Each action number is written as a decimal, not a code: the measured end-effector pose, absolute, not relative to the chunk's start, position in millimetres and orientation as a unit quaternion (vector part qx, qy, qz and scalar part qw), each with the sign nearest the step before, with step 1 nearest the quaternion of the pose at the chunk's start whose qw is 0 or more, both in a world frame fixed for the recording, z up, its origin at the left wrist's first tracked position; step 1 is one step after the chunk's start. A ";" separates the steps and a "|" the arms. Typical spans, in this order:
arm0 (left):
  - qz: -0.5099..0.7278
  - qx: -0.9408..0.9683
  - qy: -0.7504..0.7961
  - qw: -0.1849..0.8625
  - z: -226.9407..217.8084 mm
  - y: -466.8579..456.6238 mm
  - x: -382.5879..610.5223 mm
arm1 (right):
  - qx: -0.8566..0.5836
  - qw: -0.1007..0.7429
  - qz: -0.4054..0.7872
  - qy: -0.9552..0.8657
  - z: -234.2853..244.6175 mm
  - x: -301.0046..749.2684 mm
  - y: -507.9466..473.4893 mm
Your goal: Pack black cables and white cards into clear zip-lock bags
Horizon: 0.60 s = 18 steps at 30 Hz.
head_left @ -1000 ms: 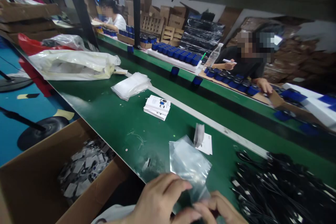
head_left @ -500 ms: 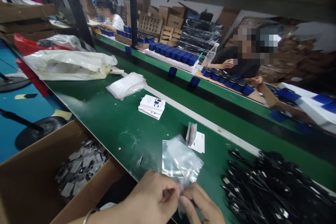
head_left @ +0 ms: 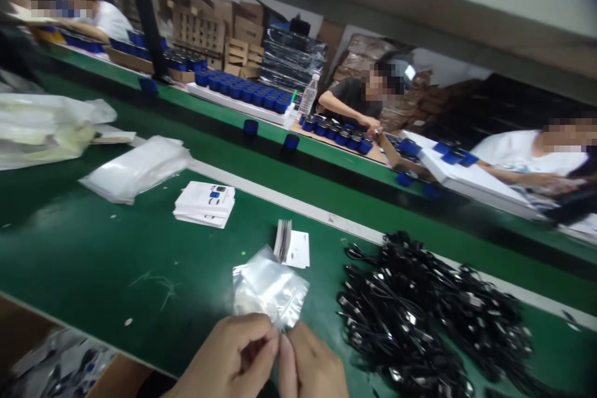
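Note:
My left hand (head_left: 231, 354) and my right hand (head_left: 313, 364) meet at the near edge of the table, thumbs and fingertips pinched together. Between them they grip the edge of a clear plastic bag (head_left: 275, 317); my fingers hide part of it. Just beyond lie more flat clear bags (head_left: 268, 283) on the green tabletop. Behind these, a small bent stack of leaflets (head_left: 283, 239) stands on edge beside a flat white leaflet (head_left: 298, 250). To the right of my hands spreads a heap of black cables (head_left: 410, 317).
Further left are a stack of printed leaflets (head_left: 205, 202) and a bundle of plastic bags (head_left: 135, 171). An open carton (head_left: 114, 376) of small packets stands below the table edge. Blue round items (head_left: 291, 142) sit on the dark belt; several people work across it.
The view has turned right, so the table things appear further left and another person shows at the right. My hands have drawn closer together, still pinching clear plastic.

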<state>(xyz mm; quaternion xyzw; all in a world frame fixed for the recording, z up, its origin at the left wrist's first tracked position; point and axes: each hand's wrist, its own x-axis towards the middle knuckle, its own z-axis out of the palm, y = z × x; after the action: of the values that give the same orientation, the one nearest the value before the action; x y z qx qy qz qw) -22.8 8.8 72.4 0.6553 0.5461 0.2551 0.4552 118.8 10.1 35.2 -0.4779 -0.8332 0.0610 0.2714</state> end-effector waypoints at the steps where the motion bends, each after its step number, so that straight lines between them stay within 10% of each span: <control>1: 0.250 0.668 0.552 0.432 68.3 9.0 -23.9 | -0.474 0.263 0.034 -0.839 38.9 116.6 12.6; 10: 0.263 0.733 0.622 0.084 35.7 24.3 -53.2 | -0.532 0.184 0.020 -0.826 55.0 100.8 39.1; 18: 0.232 0.624 0.694 0.274 44.2 35.3 -67.1 | -0.625 0.284 0.451 -0.571 73.5 112.2 131.5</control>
<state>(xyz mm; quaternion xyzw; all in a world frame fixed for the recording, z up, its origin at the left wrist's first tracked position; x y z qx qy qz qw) -67.1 35.3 44.2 0.6242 0.6941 0.2316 0.2739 112.2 131.5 73.5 -0.6248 -0.5707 0.4509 0.2839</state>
